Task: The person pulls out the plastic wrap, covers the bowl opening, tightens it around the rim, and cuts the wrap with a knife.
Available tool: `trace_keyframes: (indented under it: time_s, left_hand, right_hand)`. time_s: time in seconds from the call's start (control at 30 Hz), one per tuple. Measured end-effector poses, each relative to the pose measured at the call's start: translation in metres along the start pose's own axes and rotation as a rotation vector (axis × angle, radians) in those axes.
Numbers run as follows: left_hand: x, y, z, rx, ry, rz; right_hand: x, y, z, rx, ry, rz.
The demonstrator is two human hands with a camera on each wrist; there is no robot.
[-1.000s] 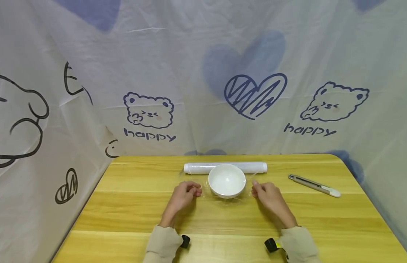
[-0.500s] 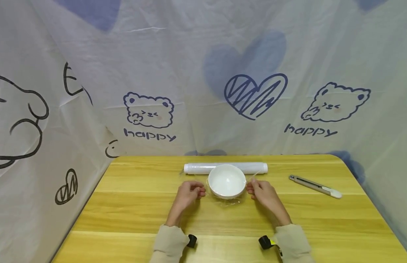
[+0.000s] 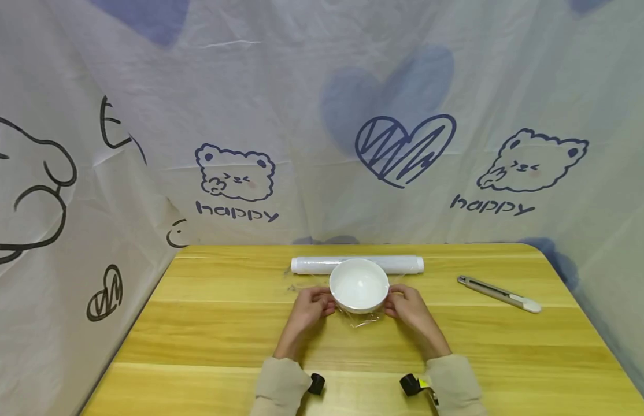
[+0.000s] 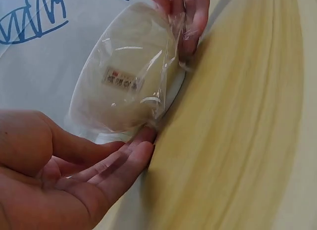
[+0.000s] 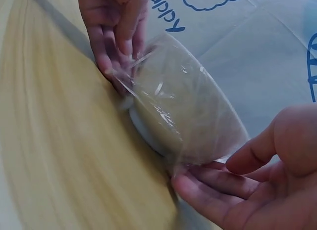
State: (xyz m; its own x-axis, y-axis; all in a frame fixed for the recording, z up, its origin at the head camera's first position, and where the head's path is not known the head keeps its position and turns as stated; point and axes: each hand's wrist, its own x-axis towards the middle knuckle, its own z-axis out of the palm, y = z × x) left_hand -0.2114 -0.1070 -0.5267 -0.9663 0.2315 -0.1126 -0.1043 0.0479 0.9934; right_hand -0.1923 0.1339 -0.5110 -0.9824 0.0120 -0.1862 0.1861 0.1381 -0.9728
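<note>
A white bowl [image 3: 359, 286] stands upright on the table, with clear cling film [image 4: 143, 62] stretched over it. Wrinkled film hangs down the bowl's outer side, and a loose flap lies at its front. On the bowl's left side my left hand [image 3: 308, 309] touches the film low down with fairly straight fingers. Opposite it, my right hand [image 3: 407, 306] presses film against the lower right side, fingers extended under the curve and thumb apart from their tips. A small printed label [image 4: 122, 79] shows on the bowl's side in the left wrist view.
Directly behind the bowl lies a roll of cling film [image 3: 311, 266]. A grey and white utility knife [image 3: 498, 293] rests at the right of the wooden table [image 3: 207, 335]. A printed cloth [image 3: 311, 115] hangs along the table's back edge.
Both hands have moved inward, from the film's outer edges to the bowl's sides. The film at the sides is now gathered close against the bowl, which has stayed in place.
</note>
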Motion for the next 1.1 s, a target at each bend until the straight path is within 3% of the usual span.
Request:
trace_keyframes:
  time_s: [0.23,0.33,0.53,0.7,1.1]
  left_hand:
    - [0.002,-0.009,0.001,-0.119,-0.023,-0.032]
    - [0.004,-0.015,0.0,-0.177,-0.039,-0.052]
    - [0.005,-0.023,0.0,-0.235,-0.077,-0.031]
    - [0.006,-0.027,-0.002,-0.302,-0.089,-0.081]
    - [0.005,-0.017,-0.005,-0.233,-0.092,-0.062]
  right_hand:
    - [0.0,0.01,0.006,0.182,0.012,0.062]
    - [0.001,0.015,0.006,0.217,0.018,0.064]
    - [0.001,0.021,0.002,0.268,0.007,0.098]
    - [0.001,0.024,-0.001,0.313,-0.04,0.127]
    - [0.006,0.029,-0.016,0.484,-0.233,0.173]
